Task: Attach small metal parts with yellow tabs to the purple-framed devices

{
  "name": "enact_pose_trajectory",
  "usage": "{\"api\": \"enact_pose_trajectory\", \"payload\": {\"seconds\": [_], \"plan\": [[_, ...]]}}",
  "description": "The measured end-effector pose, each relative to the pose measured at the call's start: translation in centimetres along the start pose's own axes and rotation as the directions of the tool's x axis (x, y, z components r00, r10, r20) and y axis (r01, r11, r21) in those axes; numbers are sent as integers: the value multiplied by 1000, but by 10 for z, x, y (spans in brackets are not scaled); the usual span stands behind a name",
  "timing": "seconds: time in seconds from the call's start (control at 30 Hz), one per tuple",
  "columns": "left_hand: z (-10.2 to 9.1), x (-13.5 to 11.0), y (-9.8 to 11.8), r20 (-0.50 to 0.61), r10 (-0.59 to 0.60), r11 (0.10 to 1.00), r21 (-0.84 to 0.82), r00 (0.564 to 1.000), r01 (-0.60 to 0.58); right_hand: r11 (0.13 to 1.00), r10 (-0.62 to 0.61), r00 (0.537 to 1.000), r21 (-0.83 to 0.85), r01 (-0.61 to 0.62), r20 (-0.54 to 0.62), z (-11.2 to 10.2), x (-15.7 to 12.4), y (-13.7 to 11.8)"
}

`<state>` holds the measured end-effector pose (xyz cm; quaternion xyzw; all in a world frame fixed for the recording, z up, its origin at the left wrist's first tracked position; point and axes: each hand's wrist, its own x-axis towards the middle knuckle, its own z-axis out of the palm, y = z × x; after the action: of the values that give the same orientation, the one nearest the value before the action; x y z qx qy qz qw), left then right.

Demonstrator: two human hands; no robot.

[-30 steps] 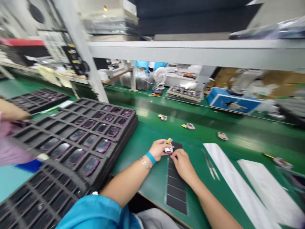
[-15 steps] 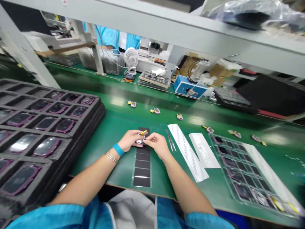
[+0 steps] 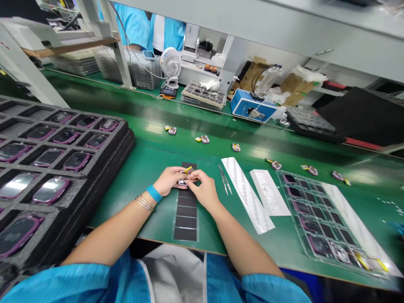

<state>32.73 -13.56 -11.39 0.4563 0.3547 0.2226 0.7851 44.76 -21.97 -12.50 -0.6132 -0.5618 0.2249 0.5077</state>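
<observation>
Left hand (image 3: 168, 180) and right hand (image 3: 203, 189) pinch a small yellow-tabbed component (image 3: 183, 176) between them, steadying it close over a black strip (image 3: 185, 214) on the green table (image 3: 148, 202), tweezers (image 3: 224, 180) within reach.

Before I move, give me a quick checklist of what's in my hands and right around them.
Small part: ok, pinched between the left hand and right hand.
Yellow tab: ok, showing at the part's upper edge.
Black strip: ok, lying flat on the green mat beneath the hands.
Tweezers: ok, lying on the mat to the right of the hands, not held.
Underside of the part: cannot tell, the fingers hide it.
</observation>
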Motion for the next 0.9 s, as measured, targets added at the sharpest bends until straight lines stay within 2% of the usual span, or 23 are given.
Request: {"api": "enact_pose_trajectory", "payload": {"seconds": [0.07, 0.13, 0.17, 0.23, 0.3, 0.37, 0.43, 0.5, 0.6, 0.67, 0.73, 0.8, 0.9], "plan": [[0, 0, -1, -23, 1, 1000, -21, 1000, -1, 991, -52, 996, -127, 43, -69, 1, 0, 0], [-1, 0, -1, -24, -8, 1000, -19, 1000, 8, 988, -36, 990, -154, 16, -134, -1, 2, 3], [-1, 0, -1, -11, -16, 1000, -9, 1000, 16, 995, 8, 991, -101, -22, -131, -3, 4, 5], [-2, 0, -1, 35, -37, 999, 9, 999, 37, 990, 118, 992, 80, -115, -37, -7, 8, 10], [-3, 0, 1, 87, -54, 998, -11, 995, 56, 966, 153, 988, 203, -157, 31, -10, 11, 13], [-4, -1, 2, 167, -78, 994, -58, 983, 89, 982, 107, 993, 163, -99, -40, -11, 11, 12], [-4, -1, 2, 246, -89, 991, -73, 965, 110, 1000, 4, 989, 27, 0, -150, -10, 9, 8], [-3, 0, 0, 256, -92, 994, -37, 962, 105, 994, -87, 979, -82, 73, -184, -8, 6, 5], [-3, 2, -2, 155, -78, 996, -24, 985, 83, 967, -206, 967, -184, 178, -149, -6, 3, 2], [-4, 3, -2, 118, -83, 990, -102, 990, 96, 917, -308, 948, -292, 273, -80, -6, 3, 2], [-6, 5, -2, 131, -107, 967, -216, 986, 133, 850, -373, 928, -396, 348, 16, -7, 2, 3], [-8, 5, -2, 147, -114, 945, -290, 983, 153, 817, -364, 926, -444, 368, 98, -8, 2, 4], [-13, 5, -3, 155, -54, 955, -282, 986, 97, 873, -282, 955, -388, 297, 96, -7, 3, 9]]}}
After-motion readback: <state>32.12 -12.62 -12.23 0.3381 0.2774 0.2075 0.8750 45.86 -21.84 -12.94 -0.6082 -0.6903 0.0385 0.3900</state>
